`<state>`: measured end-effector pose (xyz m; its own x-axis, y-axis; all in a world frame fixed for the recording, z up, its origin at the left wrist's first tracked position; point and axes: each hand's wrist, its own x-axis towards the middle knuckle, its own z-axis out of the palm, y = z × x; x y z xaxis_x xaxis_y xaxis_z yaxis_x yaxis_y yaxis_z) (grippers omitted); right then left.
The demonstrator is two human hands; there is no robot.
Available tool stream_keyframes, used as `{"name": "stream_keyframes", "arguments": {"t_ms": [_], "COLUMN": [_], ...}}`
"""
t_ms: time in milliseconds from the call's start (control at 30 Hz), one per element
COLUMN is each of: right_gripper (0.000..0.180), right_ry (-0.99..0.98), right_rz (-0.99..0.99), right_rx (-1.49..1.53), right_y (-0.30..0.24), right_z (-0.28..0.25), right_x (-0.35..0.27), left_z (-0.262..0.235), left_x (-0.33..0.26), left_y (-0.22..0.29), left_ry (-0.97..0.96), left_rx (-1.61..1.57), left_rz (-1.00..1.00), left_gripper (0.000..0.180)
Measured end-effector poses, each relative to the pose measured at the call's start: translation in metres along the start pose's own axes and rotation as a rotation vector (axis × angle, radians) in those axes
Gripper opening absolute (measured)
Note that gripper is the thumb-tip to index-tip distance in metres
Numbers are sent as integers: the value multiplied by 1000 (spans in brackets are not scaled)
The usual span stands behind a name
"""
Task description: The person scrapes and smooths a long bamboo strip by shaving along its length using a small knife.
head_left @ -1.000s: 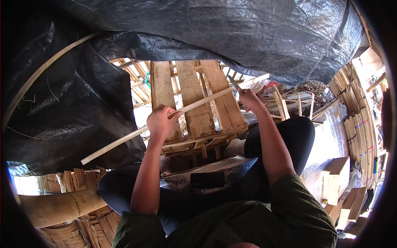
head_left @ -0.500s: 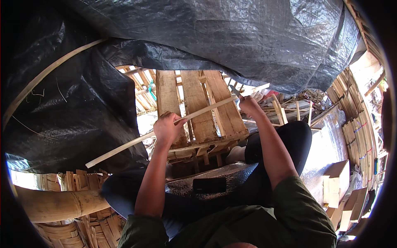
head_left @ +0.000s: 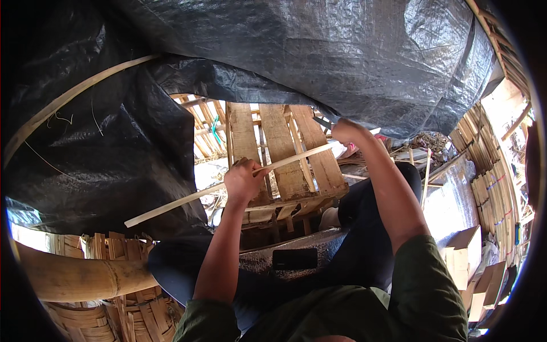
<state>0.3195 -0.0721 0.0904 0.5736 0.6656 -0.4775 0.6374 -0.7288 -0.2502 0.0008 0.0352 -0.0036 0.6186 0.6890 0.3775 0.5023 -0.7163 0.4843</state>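
Left grip [head_left: 244,181] was closed round a pale, flat bamboo strip [head_left: 188,200]; right grip [head_left: 345,131] clasped a knife [head_left: 322,121] at its far end. Long and thin, the strip slanted from lower left to upper right over a weathered wooden pallet [head_left: 282,151].

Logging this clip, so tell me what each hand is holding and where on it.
Left hand grips the bamboo strip near its middle; right hand holds a knife by its handle.

both forearms reach up from the lower edge; left hand [head_left: 244,181] is fisted, right hand [head_left: 348,132] clenched higher, to the right.
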Motion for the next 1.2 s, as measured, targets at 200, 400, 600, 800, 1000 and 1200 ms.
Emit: {"name": "stream_keyframes", "arguments": {"t_ms": [200, 400, 600, 800, 1000, 1200], "right_gripper": [30, 33, 31, 36, 25, 24], "right_ry": [26, 66, 143, 337, 326, 308], "right_rz": [-124, -189, -228, -327, -296, -294], "right_rx": [-89, -41, 69, 37, 82, 99], "right_y": [-61, -65, -62, -62, -54, -44], "right_z": [-42, -32, -13, -3, 3, 6], "right_x": [-81, -95, -91, -84, -73, -67], "left_z": [2, 3, 0, 1, 1, -1], "left_x": [1, 1, -1, -2, -3, -1], "left_y": [1, 1, 0, 0, 2, 5], "left_ry": [64, 65, 63, 34, 18, 47], "left_rx": [-16, -42, -62, -57, -50, -51], "left_rz": [34, 38, 63, 47, 59, 63], "left_gripper": [29, 27, 20, 19, 18, 17]}}
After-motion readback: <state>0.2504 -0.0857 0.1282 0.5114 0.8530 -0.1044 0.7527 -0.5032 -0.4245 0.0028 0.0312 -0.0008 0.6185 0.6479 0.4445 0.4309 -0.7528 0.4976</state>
